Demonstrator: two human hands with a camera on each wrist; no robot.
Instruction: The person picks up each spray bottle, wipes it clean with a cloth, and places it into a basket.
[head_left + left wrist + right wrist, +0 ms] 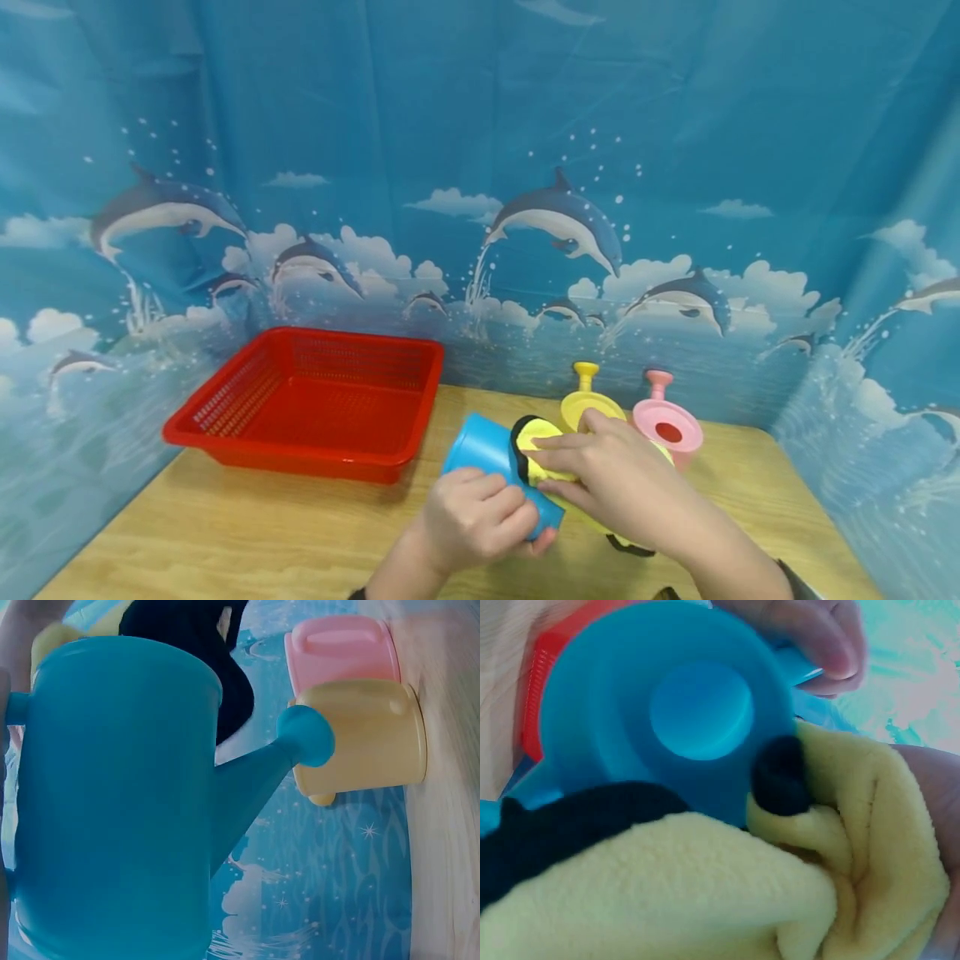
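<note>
Blue plastic makes up the cylindrical watering can (480,446) tipped onto its side in front of the person, to the right of the basket in the head view. The left hand (480,512) has its fingers curled around the can's handle. In the left wrist view the can's short blue spout (255,780) ends in a rounded head; in the right wrist view its ring-shaped top, with a round opening, faces the camera.

The right hand (618,475) holds a soft yellow plush cloth with black edging (536,429) between thumb and fingers, and the cloth lies against the can near its top. Folds of it bunch beside the rim in the right wrist view, and a strip of the black edging shows below the right forearm.

Beyond the right hand stand a yellow plastic watering can (588,402), partly hidden by that hand, and a pink plastic watering can (669,412) just beside it, both upright with their spouts toward the backdrop. On the left sits a rectangular red plastic basket with slotted walls (300,452). Everything is set around a light wood-grain table (225,525), with a blue dolphin-printed curtain (420,108) behind.
</note>
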